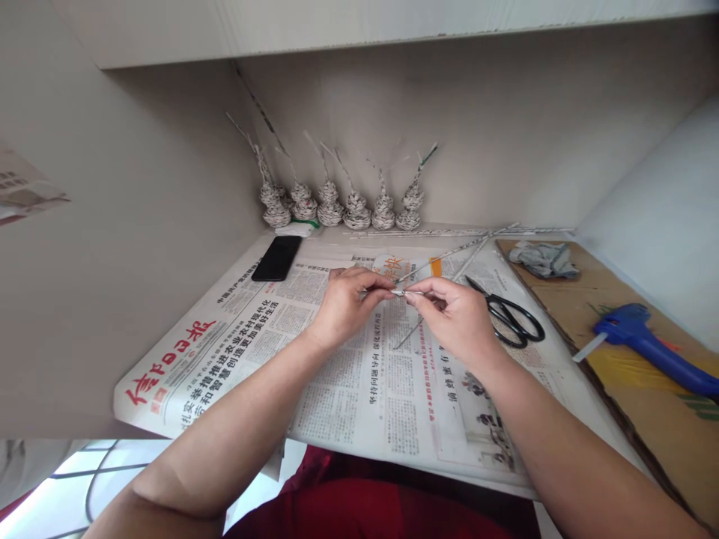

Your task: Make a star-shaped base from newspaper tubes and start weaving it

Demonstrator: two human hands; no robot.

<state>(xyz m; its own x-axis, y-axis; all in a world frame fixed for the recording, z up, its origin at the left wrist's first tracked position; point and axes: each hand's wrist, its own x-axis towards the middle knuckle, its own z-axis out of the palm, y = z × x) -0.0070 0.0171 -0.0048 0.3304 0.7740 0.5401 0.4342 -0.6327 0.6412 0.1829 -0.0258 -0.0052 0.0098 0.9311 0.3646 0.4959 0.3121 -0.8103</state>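
Over the newspaper-covered tabletop, my left hand [355, 298] pinches thin rolled-paper sticks [399, 293] between thumb and fingers. My right hand [452, 311] grips the same sticks just to the right, so a short stretch shows between my fingertips. Long paper sticks [469, 245] run from there up to the right, and one thin end [405, 337] slants down toward me. How the sticks cross inside my fingers is hidden. Black-handled scissors [508, 318] lie beside my right hand.
Several woven gourd-shaped paper pieces [356, 211] stand along the back wall. A black phone [277, 258] lies left on the newspaper [337, 404]. On the right, cardboard [584, 296] bears a blue glue gun [645, 337] and a crumpled grey cloth [544, 259]. A shelf [393, 26] overhangs the table.
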